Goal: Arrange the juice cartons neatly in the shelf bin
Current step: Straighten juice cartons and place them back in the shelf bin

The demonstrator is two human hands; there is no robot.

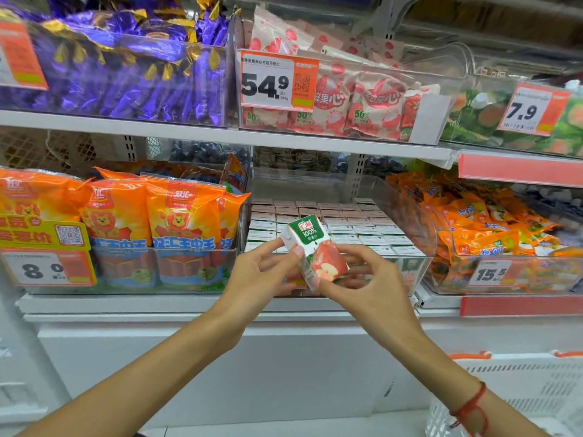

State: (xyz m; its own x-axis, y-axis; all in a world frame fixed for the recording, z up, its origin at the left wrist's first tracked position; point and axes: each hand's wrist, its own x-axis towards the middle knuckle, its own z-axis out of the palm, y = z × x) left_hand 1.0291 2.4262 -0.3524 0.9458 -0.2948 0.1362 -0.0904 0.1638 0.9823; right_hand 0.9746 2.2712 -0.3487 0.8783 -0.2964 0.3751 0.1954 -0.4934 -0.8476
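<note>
A small apple juice carton (315,250), white with a green top and a red apple picture, is tilted in front of the clear shelf bin (419,228). My left hand (262,272) pinches its left side with thumb and fingertips. My right hand (369,279) grips its lower right corner. Inside the bin, several rows of juice cartons (356,225) stand upright with their white tops showing, packed side by side. The bin's front wall is partly hidden behind my hands.
Orange sausage packs (151,228) fill the bin to the left and orange snack bags (479,222) the bin to the right. Purple candies (126,74) and pink lychee packs (362,102) sit on the shelf above. A white basket (520,392) stands at lower right.
</note>
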